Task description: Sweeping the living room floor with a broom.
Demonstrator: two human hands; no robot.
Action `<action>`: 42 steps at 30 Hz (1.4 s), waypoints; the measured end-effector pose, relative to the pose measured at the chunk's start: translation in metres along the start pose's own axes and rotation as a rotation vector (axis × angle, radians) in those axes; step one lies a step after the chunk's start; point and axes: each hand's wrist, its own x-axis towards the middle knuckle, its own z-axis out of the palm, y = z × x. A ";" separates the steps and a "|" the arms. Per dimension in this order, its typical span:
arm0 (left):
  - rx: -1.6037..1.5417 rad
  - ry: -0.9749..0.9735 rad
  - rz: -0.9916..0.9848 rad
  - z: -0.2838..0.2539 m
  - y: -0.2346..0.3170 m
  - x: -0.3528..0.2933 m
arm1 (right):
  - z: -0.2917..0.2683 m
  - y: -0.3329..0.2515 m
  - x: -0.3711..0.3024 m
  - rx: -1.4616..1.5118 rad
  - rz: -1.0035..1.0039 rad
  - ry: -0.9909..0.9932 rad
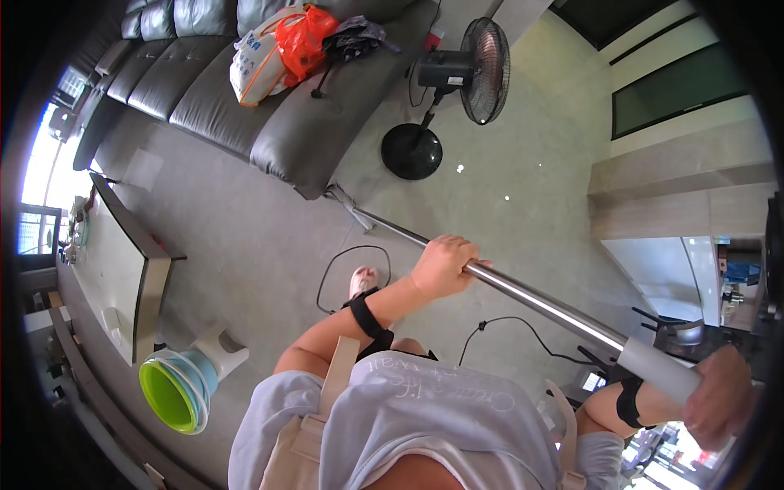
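Observation:
A long metal mop pole (549, 302) with a grey grip runs slantwise across the view. My left hand (443, 268) is closed around the middle of the shaft. Farther up, my right hand (719, 398) grips the grey end at the right edge, partly dark near the rim. The pole's far end meets a flat, light-coloured mop head (353, 211) on the floor, beside the front corner of the dark leather sofa (287, 147). Part of the head seems hidden at the sofa's edge.
A black standing fan (412, 152) stands beyond the sofa. On the seat lie a white bag (260, 67), an orange bag (302, 42) and a dark umbrella (359, 38). A black cable (328, 260) loops around my foot. Green and blue buckets (167, 396) and a table (131, 269) stand left.

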 end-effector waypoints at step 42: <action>-0.095 -0.340 -0.057 -0.011 -0.210 0.168 | -0.131 0.241 0.146 0.296 0.097 -0.220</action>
